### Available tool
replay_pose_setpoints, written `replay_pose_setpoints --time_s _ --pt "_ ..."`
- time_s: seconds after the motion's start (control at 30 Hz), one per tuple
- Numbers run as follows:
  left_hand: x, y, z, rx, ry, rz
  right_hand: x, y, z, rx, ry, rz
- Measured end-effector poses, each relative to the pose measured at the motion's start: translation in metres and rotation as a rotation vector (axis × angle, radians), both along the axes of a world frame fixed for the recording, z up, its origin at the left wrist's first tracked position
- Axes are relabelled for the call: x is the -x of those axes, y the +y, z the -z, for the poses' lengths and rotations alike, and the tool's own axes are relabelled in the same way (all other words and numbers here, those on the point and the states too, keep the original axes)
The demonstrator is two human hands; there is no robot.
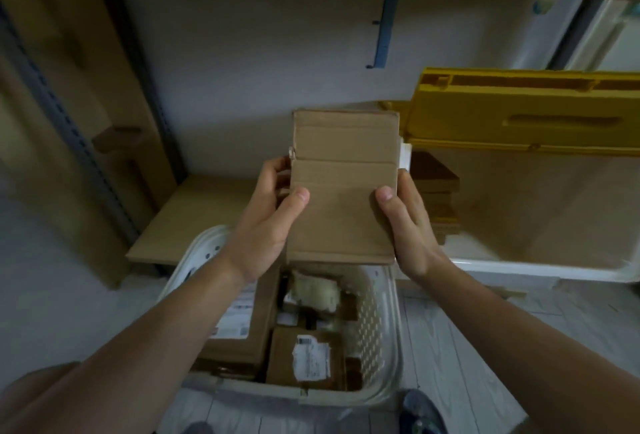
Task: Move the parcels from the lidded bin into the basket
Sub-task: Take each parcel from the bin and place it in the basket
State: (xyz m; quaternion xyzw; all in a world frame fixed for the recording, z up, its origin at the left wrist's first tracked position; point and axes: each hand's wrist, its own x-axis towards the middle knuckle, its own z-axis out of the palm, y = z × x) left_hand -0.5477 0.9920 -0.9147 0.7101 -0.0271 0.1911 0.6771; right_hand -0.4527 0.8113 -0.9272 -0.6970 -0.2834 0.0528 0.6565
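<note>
Closest of all, the white basket (377,323) is seen on the floor, with brown boxes and a soft white packet (313,291) packed inside it. Just above the far edge of the basket, a cardboard box (343,188) is held up in the air. It is gripped on one side by the left hand (266,222) and on the other by the right hand (407,222), with a thumb pressed on top and fingers curled round each side. Beyond the basket and to the right, the clear bin (519,260) is seen with its yellow lid (519,115) tipped up. A stack of more brown parcels (436,191) is left inside it. The basket looks quite full, so the box could be set down crooked and could slide off the pile or be knocked out over the edge
</note>
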Motion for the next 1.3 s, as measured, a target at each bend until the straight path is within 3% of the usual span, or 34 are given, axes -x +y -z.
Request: replay_pose_setpoints --time_s 0.2,0.3,0.4,0.53,0.8,0.9,1.17,1.3 --pt "0.013 0.029 -0.004 -0.011 -0.061 -0.159 0.003 0.049 -0.004 -0.013 -0.051 -0.066" --pt "0.016 0.04 -0.001 -0.147 -0.03 -0.228 0.003 0.062 0.001 0.009 -0.044 -0.068" --pt "0.012 0.044 0.004 -0.332 -0.002 -0.354 -0.001 0.069 0.001 -0.004 -0.091 0.0" --pt "0.0 0.044 0.004 -0.325 -0.049 -0.507 -0.011 0.075 -0.007 -0.102 -0.09 0.142" --pt "-0.012 0.028 -0.009 0.003 -0.03 -0.188 -0.025 0.072 -0.028 -0.195 0.052 0.276" --pt "-0.015 0.035 -0.007 0.043 -0.05 -0.163 -0.026 0.07 -0.034 -0.243 0.067 0.228" --pt "-0.017 0.051 -0.004 0.187 -0.048 0.034 -0.032 0.067 -0.016 -0.104 0.164 0.02" --pt "-0.023 0.052 -0.002 0.197 -0.067 0.034 -0.037 0.069 -0.011 -0.098 0.192 -0.006"
